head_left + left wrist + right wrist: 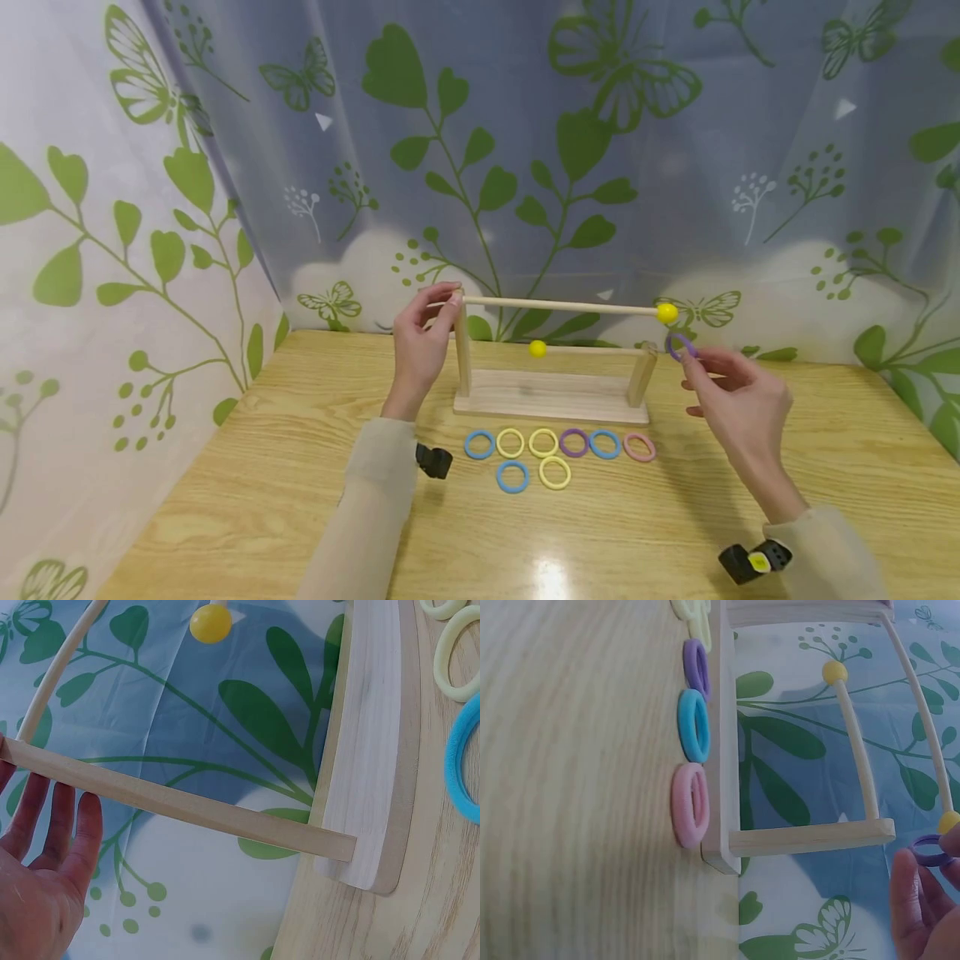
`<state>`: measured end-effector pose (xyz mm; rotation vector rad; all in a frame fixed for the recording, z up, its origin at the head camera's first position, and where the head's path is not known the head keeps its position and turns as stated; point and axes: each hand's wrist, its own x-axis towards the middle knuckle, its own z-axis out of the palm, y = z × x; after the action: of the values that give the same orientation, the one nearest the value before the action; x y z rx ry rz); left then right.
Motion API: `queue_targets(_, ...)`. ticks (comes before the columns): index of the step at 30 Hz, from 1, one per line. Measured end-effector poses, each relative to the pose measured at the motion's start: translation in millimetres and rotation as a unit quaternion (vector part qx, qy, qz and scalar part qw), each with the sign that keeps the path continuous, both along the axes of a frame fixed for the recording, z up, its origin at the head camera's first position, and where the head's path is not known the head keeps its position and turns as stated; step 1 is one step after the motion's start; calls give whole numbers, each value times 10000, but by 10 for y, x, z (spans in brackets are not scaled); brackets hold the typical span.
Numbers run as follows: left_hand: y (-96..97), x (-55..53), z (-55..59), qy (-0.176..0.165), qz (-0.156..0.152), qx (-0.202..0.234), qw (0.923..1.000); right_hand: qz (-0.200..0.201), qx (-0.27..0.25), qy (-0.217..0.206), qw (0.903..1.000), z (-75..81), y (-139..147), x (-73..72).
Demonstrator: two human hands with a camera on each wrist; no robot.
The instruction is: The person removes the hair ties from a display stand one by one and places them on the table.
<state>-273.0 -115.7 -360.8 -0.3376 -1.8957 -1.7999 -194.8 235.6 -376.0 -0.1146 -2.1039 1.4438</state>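
Observation:
A wooden stand (551,398) has two posts, each bearing a horizontal rod. The long upper rod (555,305) ends in a yellow ball (667,313) at the right; a shorter, lower rod (592,351) ends in another yellow ball (537,349). With thumb and fingers, my left hand (422,346) grips the top of the taller left post (180,796). My right hand (738,404) pinches a purple ring (681,347) between thumb and fingertips. That ring hangs just below and right of the upper ball, close to it in the right wrist view (930,860).
In front of the stand lie several loose rings: blue (480,431), yellow (511,430), purple (574,430) and pink (640,435). Two more, a blue ring (513,490) and a yellow ring (555,487), lie nearer. A patterned curtain (480,167) hangs behind the wooden table (262,500).

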Motion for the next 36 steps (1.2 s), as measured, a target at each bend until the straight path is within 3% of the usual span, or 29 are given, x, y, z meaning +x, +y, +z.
queue_targets(14,1,-5,-3,46,4,-39,10000,185,152,-562,9981,-88,-21,130)
queue_targets(26,-1,-23,-15,63,55,-50,10000,365,345,-697,9963,-171,-28,178)
queue_targets(36,3,-29,-24,82,49,-8,10000,931,589,-1225,9863,-272,-48,240)
